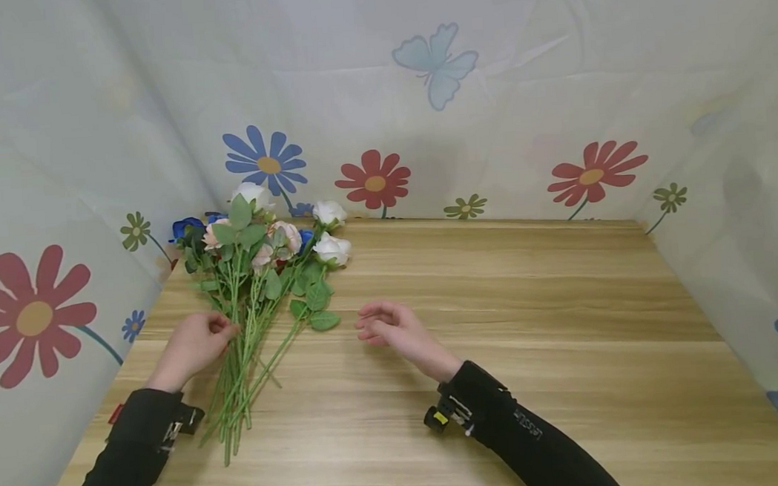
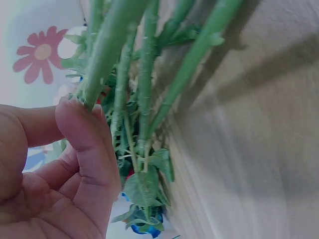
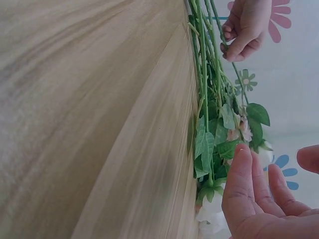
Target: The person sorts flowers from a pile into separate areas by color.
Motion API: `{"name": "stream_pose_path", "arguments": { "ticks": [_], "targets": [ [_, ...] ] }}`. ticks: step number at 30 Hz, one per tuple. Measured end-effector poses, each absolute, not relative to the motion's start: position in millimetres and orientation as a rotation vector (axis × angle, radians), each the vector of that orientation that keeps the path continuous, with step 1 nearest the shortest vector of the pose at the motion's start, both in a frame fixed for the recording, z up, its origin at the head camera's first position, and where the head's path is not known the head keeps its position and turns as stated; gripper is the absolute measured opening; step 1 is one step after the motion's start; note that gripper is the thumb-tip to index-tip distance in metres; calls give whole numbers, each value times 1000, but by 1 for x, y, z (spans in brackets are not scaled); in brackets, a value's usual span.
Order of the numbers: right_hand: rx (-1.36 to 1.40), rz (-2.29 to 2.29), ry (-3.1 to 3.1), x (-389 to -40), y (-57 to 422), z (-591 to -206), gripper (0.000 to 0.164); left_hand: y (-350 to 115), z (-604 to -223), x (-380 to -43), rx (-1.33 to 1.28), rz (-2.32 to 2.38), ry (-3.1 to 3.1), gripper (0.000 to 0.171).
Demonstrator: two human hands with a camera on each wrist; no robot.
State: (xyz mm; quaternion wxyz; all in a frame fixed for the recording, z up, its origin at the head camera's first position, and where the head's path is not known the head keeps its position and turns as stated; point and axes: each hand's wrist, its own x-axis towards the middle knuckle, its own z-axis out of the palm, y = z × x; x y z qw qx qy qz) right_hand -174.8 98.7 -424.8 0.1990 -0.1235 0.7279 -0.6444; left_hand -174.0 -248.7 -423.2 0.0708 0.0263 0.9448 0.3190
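A bunch of artificial flowers with long green stems [image 1: 251, 341] lies on the left of the wooden table, heads pointing away from me. Thumb and fingertips of my left hand [image 1: 195, 345] pinch one stem [image 2: 112, 50], which stands a little above the others; up along it are leaves [image 3: 258, 113] and a white rose [image 1: 252, 195]. Pink roses [image 1: 287, 236] and blue ones [image 1: 187, 227] sit among the heads. To the right of the bunch my right hand [image 1: 397, 330] hovers over the table, its fingers loosely bent, holding nothing.
Two more white roses [image 1: 332, 249] lie along the bunch's right side. The wood-grain table [image 1: 534, 323] extends to the right. Pale cloth walls [image 1: 521, 101] printed with flowers and a butterfly [image 1: 437, 65] enclose its back and both sides.
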Motion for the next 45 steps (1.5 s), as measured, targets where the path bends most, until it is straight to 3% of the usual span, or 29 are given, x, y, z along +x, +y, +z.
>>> {"name": "stream_pose_path", "arguments": {
  "ticks": [12, 25, 45],
  "targets": [
    [-366, -1787, 2051, -173, 104, -426, 41, -236, -400, -168, 118, 958, 2926, 26],
    [-388, -1762, 2072, -167, 121, -427, 41, -186, -375, -170, 216, 1163, 2809, 23],
    [-359, -1718, 1975, -150, 147, -436, 44, -100, -401, -193, 306, 1609, 2424, 21]
  ]
}}
